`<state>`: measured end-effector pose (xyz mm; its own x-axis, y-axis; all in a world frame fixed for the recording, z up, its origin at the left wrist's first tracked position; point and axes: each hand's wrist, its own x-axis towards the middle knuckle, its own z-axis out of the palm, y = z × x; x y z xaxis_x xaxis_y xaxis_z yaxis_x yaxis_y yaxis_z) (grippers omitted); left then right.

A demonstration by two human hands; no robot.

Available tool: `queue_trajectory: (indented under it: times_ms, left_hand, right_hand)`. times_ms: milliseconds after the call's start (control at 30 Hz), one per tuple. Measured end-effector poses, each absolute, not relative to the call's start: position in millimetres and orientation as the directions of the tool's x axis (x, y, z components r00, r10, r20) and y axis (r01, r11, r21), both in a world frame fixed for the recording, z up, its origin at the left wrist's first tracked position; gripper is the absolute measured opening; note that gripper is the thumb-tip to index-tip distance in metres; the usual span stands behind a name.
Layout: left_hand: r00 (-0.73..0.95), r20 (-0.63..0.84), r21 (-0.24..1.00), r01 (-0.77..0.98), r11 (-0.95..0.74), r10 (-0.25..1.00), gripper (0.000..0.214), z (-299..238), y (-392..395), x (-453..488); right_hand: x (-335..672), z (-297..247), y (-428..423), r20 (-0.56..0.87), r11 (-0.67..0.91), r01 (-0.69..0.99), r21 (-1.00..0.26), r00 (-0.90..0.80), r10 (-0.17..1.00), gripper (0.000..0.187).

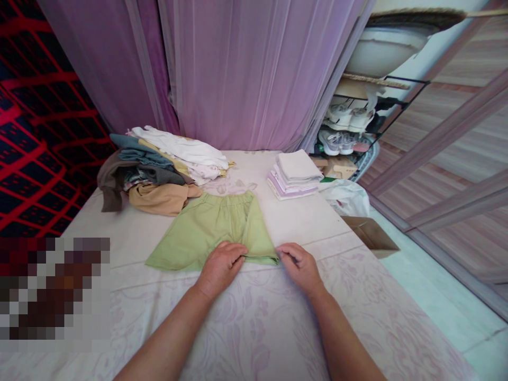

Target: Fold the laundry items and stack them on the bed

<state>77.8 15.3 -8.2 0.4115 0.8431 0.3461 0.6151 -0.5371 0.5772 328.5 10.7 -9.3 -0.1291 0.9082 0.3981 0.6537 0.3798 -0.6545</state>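
Note:
A pair of light green shorts [206, 227] lies flat on the bed [257, 317], waistband away from me. My left hand [219, 267] pinches the hem of the right leg, fingers curled on the cloth. My right hand [300, 264] grips the same hem at its right corner, fingers bent. The right leg looks folded over onto itself.
A heap of unfolded clothes [159, 169] sits at the back left. A neat stack of folded white and lilac cloths [296, 173] stands at the back right. Purple curtains [238, 69] hang behind. A cardboard box [371, 235] and a shoe rack [349, 132] are on the floor to the right.

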Motion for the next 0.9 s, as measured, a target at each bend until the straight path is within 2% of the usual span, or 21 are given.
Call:
queue_trajectory:
  times_ms: [200,467,700,800,900]
  left_hand:
    - [0.430,0.352,0.539,0.633,-0.556,0.831,0.017,-4,14,80]
    - [0.449,0.342,0.418,0.714,-0.561,0.826,0.017,5,8,81]
    - [0.454,0.296,0.424,0.726,-0.541,0.841,0.020,3,7,82]
    - [0.448,0.287,0.437,0.725,-0.532,0.847,0.032,1,7,81]
    - [0.450,0.273,0.445,0.724,-0.527,0.850,0.032,0,8,80]
  right_hand:
    - [317,-3,4,0.408,0.470,0.714,-0.520,-0.276,0.870,0.021]
    - [322,1,4,0.379,0.507,0.731,-0.457,-0.355,0.854,0.018]
    - [325,5,3,0.334,0.518,0.738,-0.431,-0.403,0.852,0.035]
    - [326,2,3,0.342,0.519,0.752,-0.407,-0.401,0.850,0.033]
    - [326,0,3,0.356,0.521,0.767,-0.375,-0.401,0.844,0.026]
